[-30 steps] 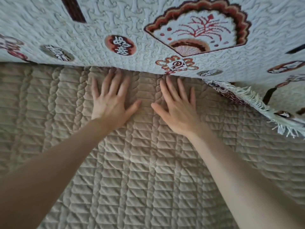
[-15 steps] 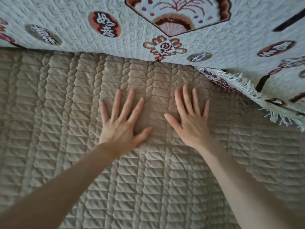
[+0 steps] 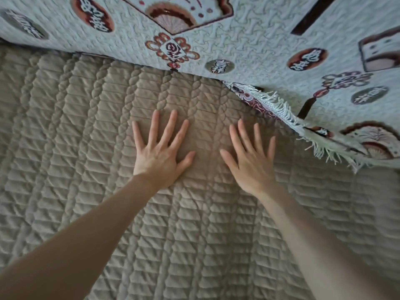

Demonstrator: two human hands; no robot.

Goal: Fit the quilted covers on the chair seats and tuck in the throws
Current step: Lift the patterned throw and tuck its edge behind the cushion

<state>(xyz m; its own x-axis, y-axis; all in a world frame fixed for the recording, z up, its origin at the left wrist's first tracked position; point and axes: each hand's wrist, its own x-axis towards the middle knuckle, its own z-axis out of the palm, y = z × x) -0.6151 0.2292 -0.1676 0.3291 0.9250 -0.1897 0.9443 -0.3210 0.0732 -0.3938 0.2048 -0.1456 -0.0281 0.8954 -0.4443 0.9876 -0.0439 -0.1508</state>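
both hands flat: your left hand and right hand lie splayed, palms down, gripping nothing, on the quilted cover spread over the seat. step looks like smoothing. cover's braided ribs point away from you toward the throw; long axis seems left-right. next: tuck the loose fringe.

one head cam, wide-angle, looking fwd & down, close over quilted cover, throw across top of frame

A beige quilted cover spreads wide; a patterned throw overlaps its far edge, its fringe at the right.
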